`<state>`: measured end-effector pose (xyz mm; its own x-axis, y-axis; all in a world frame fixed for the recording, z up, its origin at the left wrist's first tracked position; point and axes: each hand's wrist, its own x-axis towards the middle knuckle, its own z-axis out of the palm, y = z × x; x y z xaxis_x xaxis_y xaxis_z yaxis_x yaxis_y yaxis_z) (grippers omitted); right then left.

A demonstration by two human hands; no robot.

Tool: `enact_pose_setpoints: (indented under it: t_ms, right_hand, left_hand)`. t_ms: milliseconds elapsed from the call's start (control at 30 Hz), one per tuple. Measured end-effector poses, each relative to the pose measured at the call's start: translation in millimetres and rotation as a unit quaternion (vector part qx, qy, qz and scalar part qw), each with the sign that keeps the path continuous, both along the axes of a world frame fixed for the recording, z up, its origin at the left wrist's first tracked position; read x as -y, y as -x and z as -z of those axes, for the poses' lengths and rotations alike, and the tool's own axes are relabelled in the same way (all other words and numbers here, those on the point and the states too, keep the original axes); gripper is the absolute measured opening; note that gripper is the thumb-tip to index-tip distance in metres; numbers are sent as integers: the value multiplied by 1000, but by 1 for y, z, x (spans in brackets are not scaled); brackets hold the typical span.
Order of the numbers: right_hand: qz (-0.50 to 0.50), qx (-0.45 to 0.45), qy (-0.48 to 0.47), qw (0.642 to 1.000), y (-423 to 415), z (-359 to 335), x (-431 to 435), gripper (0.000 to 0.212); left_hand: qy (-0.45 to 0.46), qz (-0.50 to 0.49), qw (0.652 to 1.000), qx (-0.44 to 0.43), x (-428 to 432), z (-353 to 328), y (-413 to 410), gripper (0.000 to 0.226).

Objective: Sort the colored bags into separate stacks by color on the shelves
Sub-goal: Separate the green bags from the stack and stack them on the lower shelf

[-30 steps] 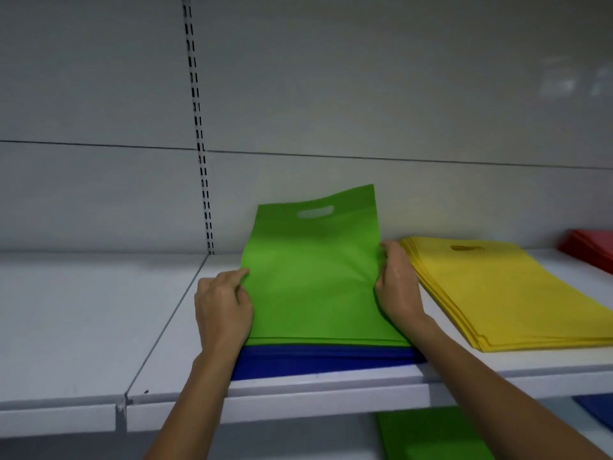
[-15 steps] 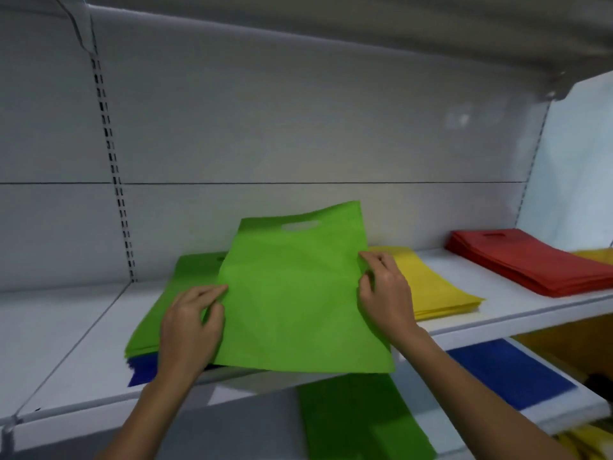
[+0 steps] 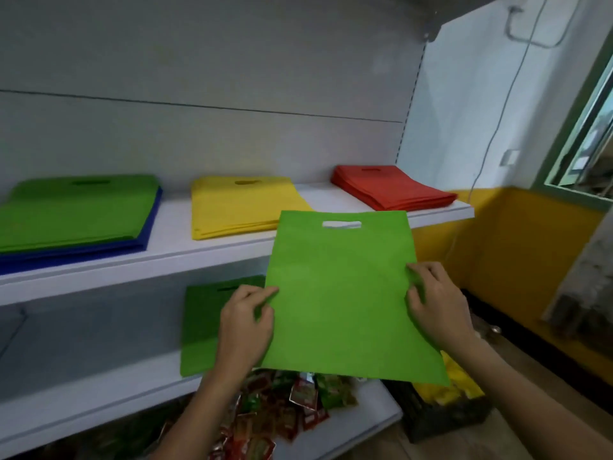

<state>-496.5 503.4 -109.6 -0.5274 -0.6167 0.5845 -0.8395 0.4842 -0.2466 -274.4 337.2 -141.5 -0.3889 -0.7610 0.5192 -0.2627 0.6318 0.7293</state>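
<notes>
While the person holds a green bag (image 3: 341, 300) up in front of the shelves, both hands are busy with it. The left hand (image 3: 247, 323) pinches the bag's left edge between thumb and fingers. The right hand (image 3: 438, 313) pinches the right edge the same way. The bag is spread flat between them, with its handle hole at the far end.

On the upper shelf (image 3: 172, 227), a green stack (image 3: 76, 210) lies on top of a blue stack (image 3: 83, 252) at the left. A yellow stack (image 3: 238, 204) sits in the middle, and a red stack (image 3: 391, 190) sits at the right end. On the lower shelf (image 3: 99, 386), a green pile (image 3: 202, 330) lies just beside the left hand and is partly hidden by it.

The step now looks like laying the held bag on that green pile, since it is the nearest green one. To do it well, the person should hold the bag flat and tight so it does not fold. The handle hole should point to the back wall, like the hole on the pile. The far edge should go down first, and the sides should match the pile's sides. Then the hands can let go and slide out sideways. The move should be slow, because the thin bag looks light and could push the pile crooked.
</notes>
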Motion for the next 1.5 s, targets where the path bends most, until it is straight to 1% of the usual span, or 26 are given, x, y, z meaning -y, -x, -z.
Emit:
enact_pose_setpoints:
  t_ms: [167, 233, 333, 533, 667, 733, 867, 1000, 1033, 1067, 1100, 1167, 1233, 1333, 1400, 1500]
  right_hand:
    - [16, 42, -48, 998, 23, 40, -41, 33]
    - [10, 50, -76, 996, 27, 58, -40, 34]
    - [-8, 65, -102, 993, 24, 86, -20, 34]
    - [-83, 105, -122, 983, 2, 145, 66, 35]
    - [-138, 109, -145, 974, -7, 186, 139, 37]
    - [-150, 120, -165, 968, -8, 207, 176, 39]
    - [-151, 88, -156, 972, -6, 235, 252, 46]
    - [-133, 47, -215, 966, 0, 264, 305, 52]
    - [-140, 40, -235, 961, 1, 270, 314, 51]
    - [-139, 32, -263, 954, 3, 278, 320, 47]
    - [-133, 31, -272, 953, 3, 284, 324, 40]
    - [-129, 47, -295, 946, -1, 285, 325, 31]
    - [-120, 68, -309, 941, -4, 273, 326, 31]
    - [-109, 56, -289, 949, -1, 252, 322, 28]
    - [-120, 86, -275, 950, 5, 239, 316, 28]
    - [-127, 74, -220, 964, -1, 194, 294, 35]
  left_hand:
    - [-97, 22, 994, 45, -52, 48, 24, 38]
    - [-123, 15, 990, 72, -58, 67, 22, 39]
    - [-136, -7, 984, 114, -52, 94, 8, 41]
    - [-138, -71, 972, 174, -1, 135, -28, 42]
    - [-127, -114, 964, 203, 55, 163, -41, 45]
    - [-119, -123, 960, 221, 85, 175, -42, 46]
    - [-82, -132, 955, 251, 148, 199, -38, 47]
    - [-63, -145, 943, 292, 196, 228, -35, 47]
    - [-63, -145, 937, 311, 203, 234, -35, 48]
    - [-69, -141, 930, 332, 208, 238, -34, 48]
    - [-76, -135, 924, 351, 211, 240, -33, 49]
    - [-90, -126, 911, 383, 217, 241, -30, 49]
    - [-94, -123, 899, 410, 220, 237, -27, 48]
    - [-81, -138, 888, 432, 219, 220, -26, 47]
    - [-81, -135, 901, 403, 214, 201, -26, 45]
    - [-72, -111, 927, 350, 194, 166, -27, 44]
